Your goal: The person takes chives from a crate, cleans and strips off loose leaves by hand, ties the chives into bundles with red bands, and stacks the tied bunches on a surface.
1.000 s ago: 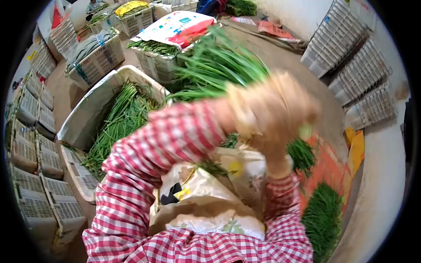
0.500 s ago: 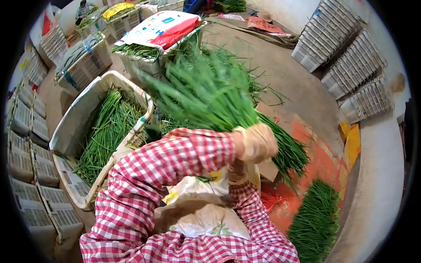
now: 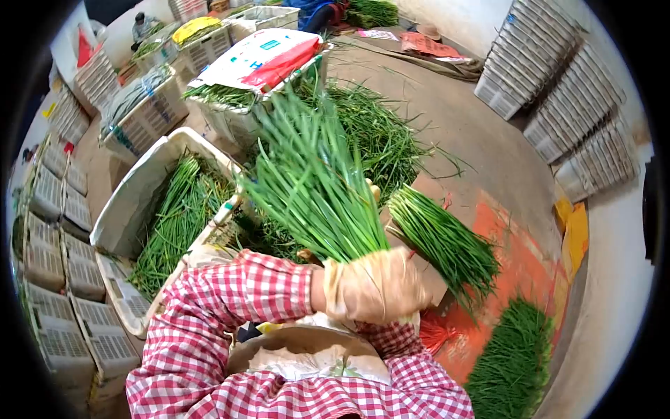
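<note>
My left hand (image 3: 377,285), in a pale glove with bands around it, is closed on the lower end of a bunch of chives (image 3: 314,188). The leaves fan up and to the left, a little blurred. My right forearm (image 3: 398,342) runs up behind the left hand. The right hand itself is mostly hidden there, so its fingers cannot be made out. Just right of the hands, a neat bundle of chives (image 3: 447,241) lies on cardboard (image 3: 427,185). Behind the held bunch is a loose heap of chives (image 3: 380,133).
To the left stands a white crate (image 3: 115,209) with loose chives. A bag-topped crate (image 3: 223,119) is further back. Stacked chives (image 3: 513,356) lie at right by an orange sheet (image 3: 481,279), near red ties (image 3: 436,332). Stacked crates (image 3: 527,59) line the wall; a person (image 3: 143,28) sits far back.
My left hand has moved down and left with the bunch of chives, whose leaves now point more upward. The bundle on the cardboard shows more fully.
</note>
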Tool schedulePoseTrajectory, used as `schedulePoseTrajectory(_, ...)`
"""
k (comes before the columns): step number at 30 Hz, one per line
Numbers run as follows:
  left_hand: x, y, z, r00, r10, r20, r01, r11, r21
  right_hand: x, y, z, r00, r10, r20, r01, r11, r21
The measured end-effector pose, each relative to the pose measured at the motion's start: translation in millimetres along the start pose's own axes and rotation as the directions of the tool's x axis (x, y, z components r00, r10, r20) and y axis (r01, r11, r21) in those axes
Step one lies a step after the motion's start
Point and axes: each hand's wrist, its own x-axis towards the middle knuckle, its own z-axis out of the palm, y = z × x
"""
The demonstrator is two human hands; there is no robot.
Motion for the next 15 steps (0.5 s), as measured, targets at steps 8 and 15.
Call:
schedulePoseTrajectory(8,26,5,70,0.778,0.291,-0.556,-0.19,0.954,0.234,3,12,2,1.0,0.006,-0.01,-0.006,0.999,-0.048)
schedulePoseTrajectory(15,0,-4,92,0.888,0.209,-0.409,-0.225,0.974,0.009,19,36,-8,0.916,-0.366,0.163,0.31,0.389,-0.868)
